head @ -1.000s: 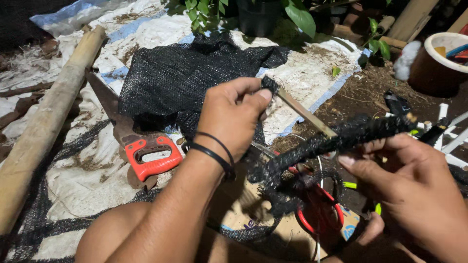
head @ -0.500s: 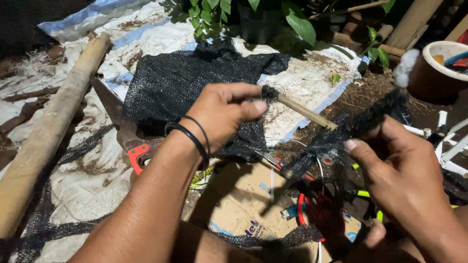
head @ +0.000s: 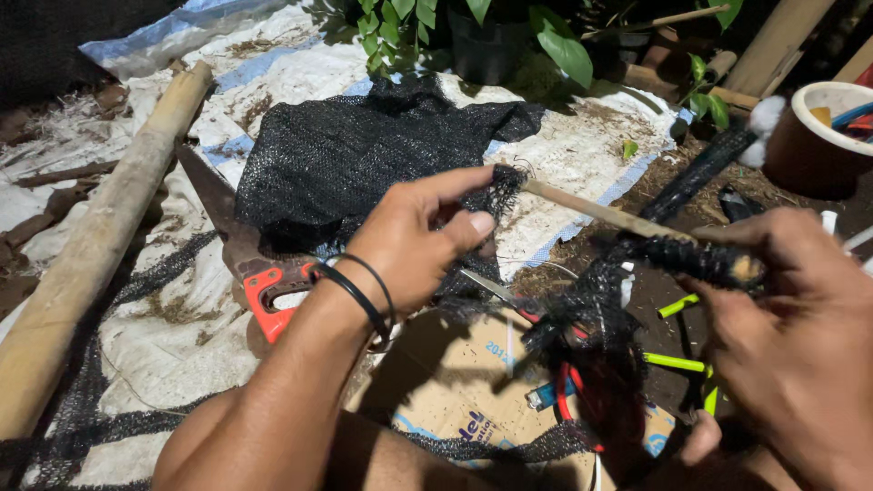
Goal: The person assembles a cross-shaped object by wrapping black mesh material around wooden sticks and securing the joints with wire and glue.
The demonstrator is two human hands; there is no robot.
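Note:
My left hand [head: 423,238], with black bands on the wrist, pinches the frayed end of a strip of black mesh netting [head: 503,186] at the tip of a thin wooden stick [head: 600,215]. My right hand [head: 791,336] grips the other part of the stick, where black netting is wound round it in a thick roll [head: 700,259]. Loose netting hangs down from the roll toward red-handled scissors [head: 568,400] lying on cardboard [head: 455,400].
A large piece of black netting [head: 364,159] lies on a white tarp [head: 164,327]. A hand saw with a red and black handle [head: 264,286] rests beside it. A bamboo pole [head: 91,245] lies at left. A brown pot [head: 823,136] and green plants [head: 546,41] stand behind.
My left hand has pulled the mesh end outward along the stick. My right hand has shifted right and lower, with the wrapped roll in it.

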